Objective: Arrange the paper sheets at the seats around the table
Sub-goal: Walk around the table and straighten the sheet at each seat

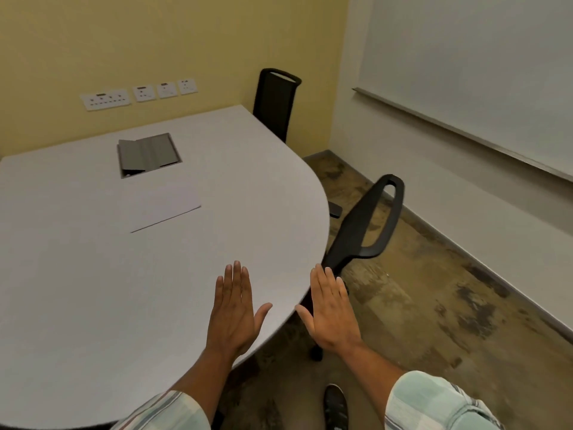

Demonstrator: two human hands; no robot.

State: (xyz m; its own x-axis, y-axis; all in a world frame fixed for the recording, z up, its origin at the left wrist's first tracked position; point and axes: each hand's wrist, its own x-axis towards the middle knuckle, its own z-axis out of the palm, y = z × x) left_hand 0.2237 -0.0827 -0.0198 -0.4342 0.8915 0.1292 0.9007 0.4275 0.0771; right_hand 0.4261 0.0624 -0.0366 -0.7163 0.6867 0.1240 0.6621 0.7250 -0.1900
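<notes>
Two bare hands are stretched out flat, palms down, low in the middle of the frame; both are spread wide with fingers straight and hold nothing. The left hand hovers over the near curved edge of the table; whether it touches the surface cannot be told. The right hand sits just beyond that edge, over the floor, its fingertips close to the base of a tilted black chair at centre right.

The paper sheets lie flat on the table, up and to the left of both hands, a little left of the frame's centre; they look like a thin white stack, though how many sheets there are cannot be told. Their visible long edge runs on a diagonal, from lower left up to the right. The left hand is the nearer one, with bare tabletop between it and the paper; the right hand is farther off and would have to cross the table edge, so the left seems the better placed to reach forward and leftward for them.

Beyond the paper, in the upper left, a grey cable box is set into the table; a second black chair stands upright at the far side, against the yellow wall; a whiteboard fills the upper right. No sheet lies at either seat yet.
</notes>
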